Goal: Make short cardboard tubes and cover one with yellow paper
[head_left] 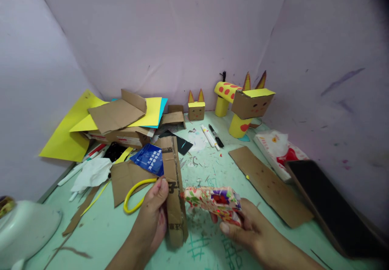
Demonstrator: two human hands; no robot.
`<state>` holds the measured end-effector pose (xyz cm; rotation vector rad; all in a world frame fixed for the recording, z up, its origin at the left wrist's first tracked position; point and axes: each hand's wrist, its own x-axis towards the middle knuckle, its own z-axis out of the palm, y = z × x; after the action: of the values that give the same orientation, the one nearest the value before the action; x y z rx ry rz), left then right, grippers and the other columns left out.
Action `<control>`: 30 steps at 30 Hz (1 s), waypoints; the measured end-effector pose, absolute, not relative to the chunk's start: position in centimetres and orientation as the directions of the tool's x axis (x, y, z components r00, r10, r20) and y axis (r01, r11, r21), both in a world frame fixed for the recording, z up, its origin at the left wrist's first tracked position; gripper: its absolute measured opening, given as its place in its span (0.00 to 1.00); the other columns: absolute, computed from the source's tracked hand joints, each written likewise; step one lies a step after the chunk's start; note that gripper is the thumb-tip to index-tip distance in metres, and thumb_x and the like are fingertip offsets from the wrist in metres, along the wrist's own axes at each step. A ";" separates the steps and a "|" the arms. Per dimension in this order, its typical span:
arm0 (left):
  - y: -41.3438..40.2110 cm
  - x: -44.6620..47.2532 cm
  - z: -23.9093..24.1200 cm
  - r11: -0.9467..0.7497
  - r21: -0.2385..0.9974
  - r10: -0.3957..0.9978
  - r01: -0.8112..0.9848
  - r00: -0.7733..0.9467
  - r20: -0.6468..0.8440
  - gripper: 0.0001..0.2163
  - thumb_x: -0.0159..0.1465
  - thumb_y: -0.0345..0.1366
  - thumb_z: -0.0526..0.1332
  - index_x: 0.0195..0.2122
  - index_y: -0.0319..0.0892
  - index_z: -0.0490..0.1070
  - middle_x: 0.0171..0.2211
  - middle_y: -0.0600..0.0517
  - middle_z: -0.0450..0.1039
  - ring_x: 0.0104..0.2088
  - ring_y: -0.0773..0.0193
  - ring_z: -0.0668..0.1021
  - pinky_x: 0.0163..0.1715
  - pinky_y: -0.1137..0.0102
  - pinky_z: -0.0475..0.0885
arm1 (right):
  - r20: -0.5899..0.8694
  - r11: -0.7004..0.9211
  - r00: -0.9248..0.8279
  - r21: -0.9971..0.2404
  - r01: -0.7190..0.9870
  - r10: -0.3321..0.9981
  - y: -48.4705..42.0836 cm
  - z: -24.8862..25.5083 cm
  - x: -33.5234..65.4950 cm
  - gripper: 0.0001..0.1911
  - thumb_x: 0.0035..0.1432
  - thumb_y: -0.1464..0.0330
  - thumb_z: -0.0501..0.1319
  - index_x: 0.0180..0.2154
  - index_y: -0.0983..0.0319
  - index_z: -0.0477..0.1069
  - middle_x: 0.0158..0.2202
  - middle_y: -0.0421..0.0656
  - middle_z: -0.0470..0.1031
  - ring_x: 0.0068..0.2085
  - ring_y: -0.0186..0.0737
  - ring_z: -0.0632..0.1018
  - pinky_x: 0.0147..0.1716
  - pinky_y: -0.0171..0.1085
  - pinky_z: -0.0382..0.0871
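Note:
My left hand [156, 209] grips a long folded cardboard strip [174, 201] with printed characters, thumb on its near face. In my right hand [240, 221] is a glue gun [209, 197] with a flowery covering, fingers wrapped round its handle. Its reddish nozzle tip points left and appears to meet the strip's right edge. Just left of my left hand lies a yellow loop handle [130, 197], partly hidden behind the fingers. A blue printed packet [150, 159] lies behind the strip, over a flat cardboard piece [121, 181].
Cardboard and yellow sheets [59, 136] pile up at the back left. Cardboard animals stand behind: a small eared box [196, 112] and a yellow spotted figure [252, 106]. Markers [209, 136] lie mid-table. On the right are a cardboard strip [267, 185], a tissue pack [291, 152] and a dark tablet-like slab [331, 205].

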<state>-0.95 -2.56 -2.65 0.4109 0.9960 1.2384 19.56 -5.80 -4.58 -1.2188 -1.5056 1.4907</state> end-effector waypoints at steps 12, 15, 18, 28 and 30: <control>-2.9 -0.3 -2.2 0.368 0.753 0.910 -0.546 0.046 -0.412 0.17 0.48 0.40 0.72 0.37 0.40 0.76 0.32 0.50 0.80 0.31 0.64 0.79 0.31 0.73 0.75 | -0.113 -0.108 -0.297 -0.994 0.036 0.948 -5.4 -3.1 19.1 0.20 0.51 0.54 0.62 0.39 0.63 0.72 0.31 0.44 0.73 0.35 0.48 0.74 0.37 0.43 0.69; -2.9 -0.4 -2.3 0.366 0.764 0.912 -0.531 0.043 -0.407 0.16 0.48 0.40 0.72 0.36 0.39 0.76 0.31 0.49 0.80 0.28 0.64 0.79 0.29 0.73 0.75 | -0.094 -0.102 -0.291 -0.995 -0.011 0.952 -5.5 -3.5 19.1 0.20 0.51 0.54 0.62 0.39 0.62 0.71 0.32 0.45 0.74 0.36 0.48 0.74 0.38 0.43 0.69; -2.9 -0.3 -2.2 0.361 0.770 0.912 -0.525 0.026 -0.410 0.17 0.45 0.41 0.73 0.33 0.38 0.77 0.29 0.49 0.80 0.28 0.64 0.79 0.29 0.73 0.75 | -0.065 -0.082 -0.306 -0.996 -0.045 0.950 -5.5 -3.9 19.2 0.17 0.52 0.56 0.62 0.38 0.61 0.70 0.34 0.44 0.74 0.37 0.47 0.74 0.39 0.42 0.68; -3.0 -0.3 -2.3 0.371 0.775 0.913 -0.512 0.051 -0.404 0.17 0.47 0.41 0.72 0.35 0.38 0.77 0.30 0.50 0.79 0.29 0.64 0.79 0.30 0.74 0.75 | -0.105 -0.101 -0.288 -0.994 0.027 0.952 -5.4 -3.5 19.4 0.17 0.51 0.56 0.62 0.36 0.62 0.71 0.32 0.44 0.74 0.35 0.46 0.73 0.38 0.42 0.69; -2.9 -0.2 -2.4 0.371 0.778 0.910 -0.508 0.031 -0.414 0.18 0.46 0.42 0.72 0.35 0.38 0.76 0.30 0.50 0.79 0.29 0.64 0.78 0.30 0.73 0.75 | -0.108 -0.103 -0.296 -0.994 0.032 0.949 -5.4 -3.4 19.4 0.16 0.51 0.56 0.62 0.35 0.62 0.71 0.31 0.44 0.73 0.34 0.45 0.73 0.38 0.42 0.69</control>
<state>-0.19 -2.87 -2.37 0.4841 1.0431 1.1602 19.37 -5.41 -3.35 -1.1431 -1.3894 1.5042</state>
